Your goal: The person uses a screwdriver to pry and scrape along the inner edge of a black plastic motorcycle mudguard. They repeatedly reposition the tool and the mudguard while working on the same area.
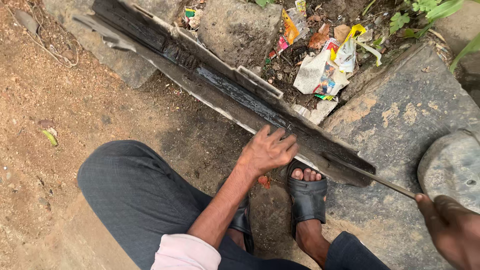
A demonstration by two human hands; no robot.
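A: What are the hands doing at this moment?

B: The left hand [269,149] is pressing down on the near edge of the long black plastic panel [235,95], fingers spread and curled over its lip, gripping it. The right hand [450,227], at four o'clock, is clenched round the end of a thin metal rod [385,184], whose tip is running under the panel's right end.

A: And where is the panel lying?

B: It is stretching from eleven o'clock down to about three o'clock, leaning across rough stones [240,27] and onto a flat stone slab [415,110]. Its right end is sitting just above the sandalled foot [307,192].

A: How would you judge the step is best done?

B: I think the left hand should be bearing weight steadily, since the panel is resting on uneven supports and could rock. The rod looks thin, so working it along the panel rather than levering hard seems wiser. The toes are just beside the panel's edge, so slips there are the risk.

A: What room is there for moving?

B: Bare dirt [75,115] is lying open from seven to ten o'clock. At one o'clock, litter [325,65] and leaves are crowding the gap between the stones. A rounded stone [450,165] at three o'clock is hemming in the right hand, close by the rod.
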